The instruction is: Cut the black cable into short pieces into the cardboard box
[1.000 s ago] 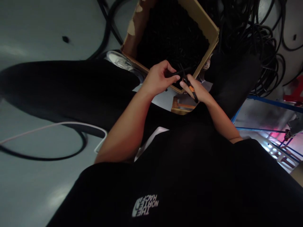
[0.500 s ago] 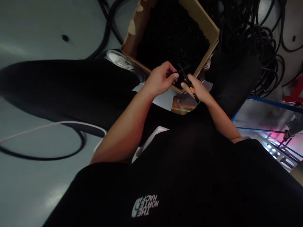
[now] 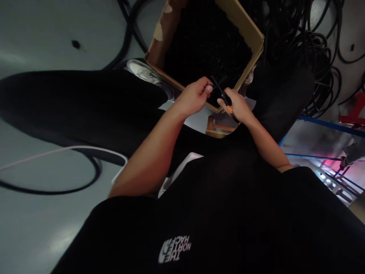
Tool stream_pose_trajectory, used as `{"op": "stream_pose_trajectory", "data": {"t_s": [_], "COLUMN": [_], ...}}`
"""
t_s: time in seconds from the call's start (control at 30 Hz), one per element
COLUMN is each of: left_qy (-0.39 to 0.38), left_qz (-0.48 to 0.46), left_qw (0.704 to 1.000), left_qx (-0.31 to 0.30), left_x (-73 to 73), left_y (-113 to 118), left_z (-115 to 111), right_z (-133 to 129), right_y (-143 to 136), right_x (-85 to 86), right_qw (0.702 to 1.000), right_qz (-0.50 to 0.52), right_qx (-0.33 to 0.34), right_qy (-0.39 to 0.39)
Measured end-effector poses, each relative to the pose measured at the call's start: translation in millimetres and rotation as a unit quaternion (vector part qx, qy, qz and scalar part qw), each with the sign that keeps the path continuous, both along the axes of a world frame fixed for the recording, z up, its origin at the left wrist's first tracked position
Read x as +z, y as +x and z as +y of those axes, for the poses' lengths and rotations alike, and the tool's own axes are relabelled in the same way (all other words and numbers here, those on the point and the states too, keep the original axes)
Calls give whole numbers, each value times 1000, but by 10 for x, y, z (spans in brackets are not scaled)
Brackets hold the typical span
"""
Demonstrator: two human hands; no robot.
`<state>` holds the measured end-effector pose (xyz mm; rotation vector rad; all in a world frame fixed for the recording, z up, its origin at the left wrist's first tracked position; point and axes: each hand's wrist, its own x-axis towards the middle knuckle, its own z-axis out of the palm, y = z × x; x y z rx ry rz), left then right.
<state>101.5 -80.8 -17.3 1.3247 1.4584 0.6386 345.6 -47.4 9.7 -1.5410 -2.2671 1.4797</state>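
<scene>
My right hand (image 3: pixel 238 105) is wrapped round a dark hand tool (image 3: pixel 226 99) with an orange patch on its handle; its narrow tip points up and left. Just left of it, my left hand (image 3: pixel 196 95) pinches a small dark piece, whose shape is mostly lost against the black behind. Both hands are over the near corner of a cardboard box (image 3: pixel 242 23). Many small black pieces (image 3: pixel 208 42) fill much of the box.
Coiled black cables (image 3: pixel 321 68) lie right of the box. A shoe (image 3: pixel 142 71) touches its left side. On the left floor are a loop of dark cable (image 3: pixel 57 193) and a small black piece (image 3: pixel 75 44). A red object (image 3: pixel 355 110) stands at the right.
The fingers of my left hand have drawn in closer together. The tool in my right hand has tilted a little and its tip has shifted slightly left.
</scene>
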Motion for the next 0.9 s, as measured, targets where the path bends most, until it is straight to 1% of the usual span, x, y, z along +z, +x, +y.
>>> {"op": "stream_pose_trajectory", "data": {"t_s": [0.17, 0.23, 0.3, 0.4, 0.47, 0.5, 0.57, 0.63, 0.7, 0.77, 0.9], "left_qy": [-30, -37, -21, 26, 23, 4, -54, -105, -125, -136, -154], "left_qz": [-3, -7, -6, 40, 97, 129, 194, 250, 287, 305, 325], "left_qw": [999, 999, 999, 996, 993, 991, 979, 951, 920, 898, 873], "left_qx": [31, 35, 50, 81, 69, 45, -41, -152, -238, -287, -330], "left_x": [-78, -108, -141, -193, -198, -181, -105, 13, 138, 243, 414], "left_y": [-38, -37, -35, -46, -47, -38, 1, 57, 105, 132, 145], "left_z": [16, 9, -3, -21, -29, -34, -51, -75, -93, -91, -56], "right_z": [17, 11, 4, -2, -5, -9, -21, -40, -59, -73, -96], "right_y": [39, 57, 75, 107, 125, 131, 131, 111, 71, 13, -125], "right_x": [83, 82, 54, -7, -36, -41, -31, 7, 62, 119, 231], "right_qw": [1000, 1000, 1000, 998, 997, 996, 996, 996, 997, 997, 992], "right_qz": [-3, 0, 6, 8, 10, 13, 15, 9, 7, 22, 74], "right_qx": [9, -3, -26, -60, -78, -84, -86, -82, -78, -75, -98], "right_qy": [-4, -6, -2, 11, 19, 22, 25, 18, 0, -20, -43]}}
